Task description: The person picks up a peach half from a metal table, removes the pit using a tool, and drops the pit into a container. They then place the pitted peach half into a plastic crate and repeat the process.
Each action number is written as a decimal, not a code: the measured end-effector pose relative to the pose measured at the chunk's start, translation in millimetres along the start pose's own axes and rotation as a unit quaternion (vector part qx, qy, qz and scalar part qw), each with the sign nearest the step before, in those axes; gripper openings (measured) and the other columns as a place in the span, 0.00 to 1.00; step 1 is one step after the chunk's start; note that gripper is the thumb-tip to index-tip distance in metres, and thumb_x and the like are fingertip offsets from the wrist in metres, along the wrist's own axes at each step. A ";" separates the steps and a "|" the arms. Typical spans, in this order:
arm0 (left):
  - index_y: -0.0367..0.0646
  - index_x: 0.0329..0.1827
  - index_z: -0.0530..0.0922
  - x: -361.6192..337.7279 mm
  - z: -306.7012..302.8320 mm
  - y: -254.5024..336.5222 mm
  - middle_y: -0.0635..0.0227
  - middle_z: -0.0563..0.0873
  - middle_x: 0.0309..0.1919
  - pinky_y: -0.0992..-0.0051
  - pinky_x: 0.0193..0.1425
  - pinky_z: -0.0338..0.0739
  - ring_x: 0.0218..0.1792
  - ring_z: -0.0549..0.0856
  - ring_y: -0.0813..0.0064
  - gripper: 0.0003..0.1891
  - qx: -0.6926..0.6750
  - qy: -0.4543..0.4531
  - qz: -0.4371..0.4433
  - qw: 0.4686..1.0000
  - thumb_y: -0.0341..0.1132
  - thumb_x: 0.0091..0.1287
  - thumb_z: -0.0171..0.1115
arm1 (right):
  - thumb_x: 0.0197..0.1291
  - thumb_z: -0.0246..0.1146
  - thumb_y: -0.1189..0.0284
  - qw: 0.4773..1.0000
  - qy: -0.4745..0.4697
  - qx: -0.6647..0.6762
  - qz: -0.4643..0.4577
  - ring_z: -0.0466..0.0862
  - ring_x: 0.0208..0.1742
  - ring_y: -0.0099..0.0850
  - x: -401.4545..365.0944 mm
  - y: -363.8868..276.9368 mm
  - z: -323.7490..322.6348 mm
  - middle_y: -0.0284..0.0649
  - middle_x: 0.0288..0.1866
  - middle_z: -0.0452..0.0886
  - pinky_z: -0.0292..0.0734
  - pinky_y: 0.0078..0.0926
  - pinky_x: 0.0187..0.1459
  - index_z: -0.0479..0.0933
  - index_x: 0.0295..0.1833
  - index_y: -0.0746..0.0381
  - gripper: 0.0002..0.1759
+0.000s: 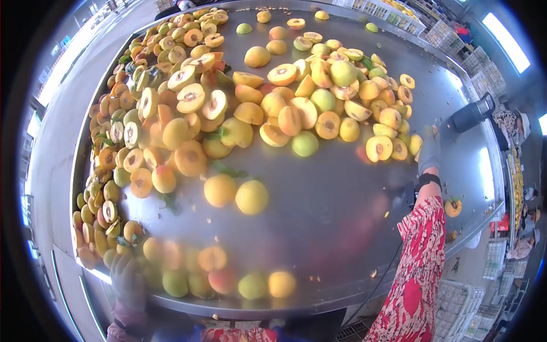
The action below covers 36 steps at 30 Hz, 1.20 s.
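Observation:
My left hand, in a grey glove and blurred, is at the near left corner of the metal table, fingers stretched toward the peaches beside it. My right hand, also gloved in grey, reaches over the right side with its fingers extended. It lies beside the right end of a pile of cut peaches and holds nothing that I can see. Many halves show their stone or its hollow. Two whole-looking yellow peaches lie near the middle. A row of peaches lies along the near edge.
A large heap of peach halves covers the table's left side. A dark cylinder lies at the right rim. One peach half sits right of my forearm. Crates and other people are beyond the table's right side.

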<state>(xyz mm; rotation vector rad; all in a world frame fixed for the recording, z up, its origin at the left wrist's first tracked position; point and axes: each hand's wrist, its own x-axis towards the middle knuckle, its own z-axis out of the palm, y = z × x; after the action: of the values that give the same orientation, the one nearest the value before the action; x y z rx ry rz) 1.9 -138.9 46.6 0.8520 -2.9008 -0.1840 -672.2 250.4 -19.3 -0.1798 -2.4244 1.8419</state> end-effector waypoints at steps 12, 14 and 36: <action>0.38 0.53 0.75 7.3 -8.6 1.3 0.51 0.78 0.55 0.51 0.66 0.66 0.59 0.74 0.43 0.20 -0.021 -0.037 -0.001 0.999 0.28 0.55 0.58 | 0.70 0.58 0.66 0.904 -0.355 -0.053 -0.233 0.74 0.58 0.27 -65.4 -53.3 184.3 0.38 0.59 0.77 0.70 0.23 0.59 0.71 0.67 0.64 0.23; 0.40 0.52 0.75 10.2 -10.5 -0.8 0.53 0.79 0.53 0.51 0.64 0.68 0.58 0.75 0.43 0.22 -0.011 -0.020 0.026 0.999 0.28 0.51 0.60 | 0.71 0.58 0.62 0.910 -0.389 -0.044 -0.139 0.75 0.62 0.25 -95.5 -60.7 217.7 0.36 0.59 0.79 0.70 0.22 0.62 0.74 0.64 0.65 0.23; 0.43 0.38 0.83 -7.7 -12.3 -4.7 0.61 0.84 0.43 0.58 0.53 0.76 0.51 0.81 0.55 0.14 -0.086 0.094 -0.017 0.992 0.40 0.50 0.69 | 0.70 0.56 0.54 0.881 -0.437 0.144 -0.112 0.83 0.49 0.29 -361.1 -204.3 267.5 0.41 0.47 0.83 0.77 0.25 0.47 0.77 0.58 0.60 0.23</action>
<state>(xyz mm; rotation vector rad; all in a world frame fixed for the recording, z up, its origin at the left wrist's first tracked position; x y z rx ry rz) 12.6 -139.6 57.5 0.8412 -2.6517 -0.3312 -361.4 -112.3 105.3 1.1408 -2.3690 2.4699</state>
